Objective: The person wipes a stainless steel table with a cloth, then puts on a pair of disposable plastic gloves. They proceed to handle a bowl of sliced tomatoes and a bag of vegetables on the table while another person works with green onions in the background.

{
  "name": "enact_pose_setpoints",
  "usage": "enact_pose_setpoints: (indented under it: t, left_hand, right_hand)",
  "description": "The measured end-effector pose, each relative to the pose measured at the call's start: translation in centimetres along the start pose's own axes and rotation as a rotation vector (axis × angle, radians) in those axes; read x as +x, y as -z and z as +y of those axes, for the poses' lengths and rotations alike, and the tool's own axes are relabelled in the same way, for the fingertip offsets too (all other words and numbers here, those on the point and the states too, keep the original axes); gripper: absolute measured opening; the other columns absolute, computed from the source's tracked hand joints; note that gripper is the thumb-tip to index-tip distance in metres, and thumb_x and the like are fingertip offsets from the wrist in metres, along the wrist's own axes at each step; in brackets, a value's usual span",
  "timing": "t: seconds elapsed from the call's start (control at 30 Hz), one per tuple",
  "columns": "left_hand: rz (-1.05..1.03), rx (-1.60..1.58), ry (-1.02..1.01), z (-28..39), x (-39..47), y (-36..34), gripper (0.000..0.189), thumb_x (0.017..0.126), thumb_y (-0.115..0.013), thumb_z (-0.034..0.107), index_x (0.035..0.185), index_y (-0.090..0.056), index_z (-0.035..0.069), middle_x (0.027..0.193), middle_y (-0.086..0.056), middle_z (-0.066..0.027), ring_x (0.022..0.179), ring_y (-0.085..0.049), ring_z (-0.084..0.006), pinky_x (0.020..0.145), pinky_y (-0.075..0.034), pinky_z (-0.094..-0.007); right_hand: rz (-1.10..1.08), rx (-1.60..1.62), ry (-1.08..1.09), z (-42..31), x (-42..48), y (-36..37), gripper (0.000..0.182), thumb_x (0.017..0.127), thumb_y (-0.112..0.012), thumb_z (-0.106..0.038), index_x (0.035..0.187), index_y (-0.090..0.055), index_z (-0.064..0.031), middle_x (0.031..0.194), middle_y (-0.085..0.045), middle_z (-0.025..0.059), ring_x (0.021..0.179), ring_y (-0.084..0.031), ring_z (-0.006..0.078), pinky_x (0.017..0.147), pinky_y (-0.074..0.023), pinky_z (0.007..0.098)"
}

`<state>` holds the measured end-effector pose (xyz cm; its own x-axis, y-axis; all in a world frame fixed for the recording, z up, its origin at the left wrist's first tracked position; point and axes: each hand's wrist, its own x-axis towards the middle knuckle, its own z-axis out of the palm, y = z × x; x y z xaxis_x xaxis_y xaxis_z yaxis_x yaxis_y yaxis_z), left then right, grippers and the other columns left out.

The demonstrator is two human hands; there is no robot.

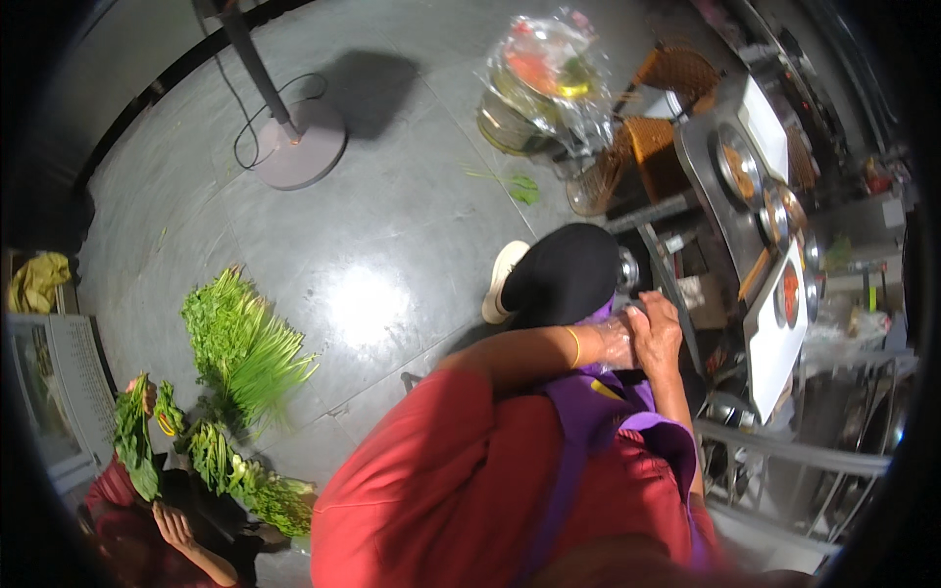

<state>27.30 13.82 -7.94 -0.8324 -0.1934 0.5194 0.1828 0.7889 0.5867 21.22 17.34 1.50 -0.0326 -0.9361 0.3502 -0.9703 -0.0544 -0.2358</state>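
Observation:
My left hand (614, 344), in a clear plastic glove and with a yellow band at the wrist, is in front of my purple apron (581, 426). Against it lies my bare right hand (659, 334), its fingers bent and its thumb by the gloved fingers. The hands overlap, so the left fingertips are mostly hidden, and whether either hand grips the glove cannot be told. Beside the hands is a steel counter (695, 158) bearing a metal bowl of food (737, 165), and a white tray (768, 367) with a dish of red food (789, 294).
Another person's hand (175, 525) is near leafy greens (134, 441) at lower left. Bunches of green vegetables (242, 338) lie on the tiled floor. A round stand base (301, 145), a plastic-covered container (540, 81) and wicker baskets (650, 151) stand farther off. A metal rack (801, 448) is at right.

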Motion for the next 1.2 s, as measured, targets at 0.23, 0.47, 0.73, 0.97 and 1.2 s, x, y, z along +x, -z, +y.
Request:
enact_pose_setpoints:
  t: [0.23, 0.47, 0.73, 0.97, 1.2]
  left_hand:
    - [0.178, -0.068, 0.243, 0.6, 0.5, -0.8, 0.048, 0.077, -0.057, 0.033, 0.118, -0.05, 0.009, 0.123, -0.045, -0.0146, 0.114, -0.042, -0.0306, 0.094, -0.034, -0.0394]
    - [0.11, -0.628, 0.643, -1.0, 2.1, 1.7, 0.037, 0.08, -0.056, 0.03, 0.109, -0.051, 0.007, 0.099, -0.054, -0.0122, 0.097, -0.05, -0.0263, 0.085, -0.039, -0.0351]
    - [0.402, -1.49, 1.114, -2.2, 0.0, 5.4, 0.022, 0.08, -0.057, 0.016, 0.099, -0.057, 0.005, 0.081, -0.058, -0.0046, 0.063, -0.055, -0.0114, 0.054, -0.047, -0.025]
    - [0.533, -1.36, 1.265, 1.3, -3.3, 9.0, 0.029, 0.077, -0.055, 0.006, 0.105, -0.051, 0.001, 0.081, -0.059, -0.007, 0.061, -0.057, -0.0121, 0.054, -0.048, -0.0228]
    - [0.574, -0.838, 1.343, 6.5, -8.0, 11.6, 0.028, 0.075, -0.058, 0.005, 0.102, -0.054, -0.002, 0.08, -0.059, -0.0076, 0.064, -0.057, -0.0135, 0.057, -0.047, -0.0266]
  right_hand:
    - [-0.299, -0.145, 0.274, -2.2, -0.2, -1.5, 0.026, 0.071, -0.064, -0.028, 0.066, -0.06, -0.003, 0.072, -0.058, 0.0148, 0.074, -0.055, 0.0325, 0.07, -0.0417, 0.0392]
    - [-0.109, 0.357, 0.287, -1.0, 2.4, -0.9, 0.014, 0.074, -0.057, -0.011, 0.084, -0.058, -0.0013, 0.078, -0.059, 0.0139, 0.077, -0.057, 0.0281, 0.069, -0.0449, 0.0354]
    - [-0.114, 0.255, -0.328, 13.4, 2.8, -5.7, 0.018, 0.083, -0.051, -0.011, 0.096, -0.059, -0.0003, 0.088, -0.061, 0.0155, 0.078, -0.059, 0.0284, 0.072, -0.046, 0.0347]
    - [-0.542, 0.432, -0.009, 9.9, 6.7, -12.1, 0.021, 0.075, -0.057, -0.016, 0.09, -0.058, -0.0012, 0.086, -0.058, 0.0223, 0.081, -0.056, 0.0402, 0.069, -0.0439, 0.0459]
    - [-0.692, 0.326, 0.051, 6.2, 7.6, -11.2, 0.024, 0.073, -0.056, -0.016, 0.091, -0.061, -0.0012, 0.088, -0.059, 0.0237, 0.085, -0.056, 0.0404, 0.072, -0.0443, 0.0457]
